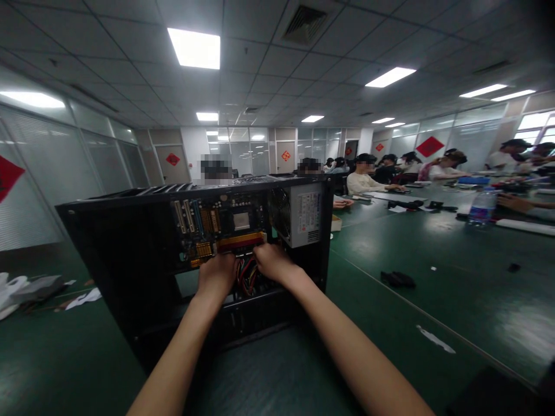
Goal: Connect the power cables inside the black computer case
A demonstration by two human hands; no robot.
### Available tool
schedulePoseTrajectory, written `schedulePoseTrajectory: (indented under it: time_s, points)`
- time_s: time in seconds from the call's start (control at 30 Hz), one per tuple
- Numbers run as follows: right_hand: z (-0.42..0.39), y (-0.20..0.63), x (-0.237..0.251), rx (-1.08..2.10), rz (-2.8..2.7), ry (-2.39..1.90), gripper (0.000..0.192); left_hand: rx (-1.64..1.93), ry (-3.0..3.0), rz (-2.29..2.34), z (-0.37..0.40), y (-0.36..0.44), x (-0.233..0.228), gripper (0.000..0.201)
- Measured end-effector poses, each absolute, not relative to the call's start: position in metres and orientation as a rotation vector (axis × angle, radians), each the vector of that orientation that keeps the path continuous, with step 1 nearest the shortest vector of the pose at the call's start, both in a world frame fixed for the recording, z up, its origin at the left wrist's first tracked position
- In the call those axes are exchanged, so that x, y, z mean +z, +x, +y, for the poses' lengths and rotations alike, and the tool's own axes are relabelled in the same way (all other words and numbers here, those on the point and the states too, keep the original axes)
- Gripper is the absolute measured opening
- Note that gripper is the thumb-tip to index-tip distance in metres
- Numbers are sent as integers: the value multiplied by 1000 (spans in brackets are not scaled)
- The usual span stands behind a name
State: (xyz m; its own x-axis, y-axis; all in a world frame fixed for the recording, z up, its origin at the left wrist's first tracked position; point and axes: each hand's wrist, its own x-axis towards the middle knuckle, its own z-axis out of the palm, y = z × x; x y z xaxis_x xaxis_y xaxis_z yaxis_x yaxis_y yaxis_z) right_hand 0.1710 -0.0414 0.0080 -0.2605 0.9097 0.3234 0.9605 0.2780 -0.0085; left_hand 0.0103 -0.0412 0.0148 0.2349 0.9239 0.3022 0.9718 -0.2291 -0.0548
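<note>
Head view. Deep in the open computer case, a bunch of red and yellow wires, just under the green board with its long red and yellow slots. Left hand pressed in at the left of the wires, right hand at the right, both touching or nearly touching them. Fingers of both hands curled down and tucked out of sight. Cannot tell if clamped on a wire or plug or just resting there.

Beside the right hand, the grey power box with a round fan. Under it all, the green counter, with the case standing upright near its edge.

Could go wrong in a few ways, probably:
- Pulling hard on a wire instead of its plug. Might rip the wire loose or bend the board.
- Pushing on the case with both hands. Might tip or slide it, tall and thin as it is.
- Scraping a hand on the sharp metal edges inside. Tight and dark in there, hard to see.
- Catching other wires by mistake, all bunched together.

Farther off, a small black thing lying on the counter, a water bottle, and other people sitting at the far end, well apart from the case.
</note>
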Motion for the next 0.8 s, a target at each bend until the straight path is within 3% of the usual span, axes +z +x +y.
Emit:
schedulePoseTrajectory:
  time_s: [0.8]
  points:
    - [-40, 170, 7, -236, -2255, -1760, 33, -332, -2278, -1801, -41, 13, 20, 45]
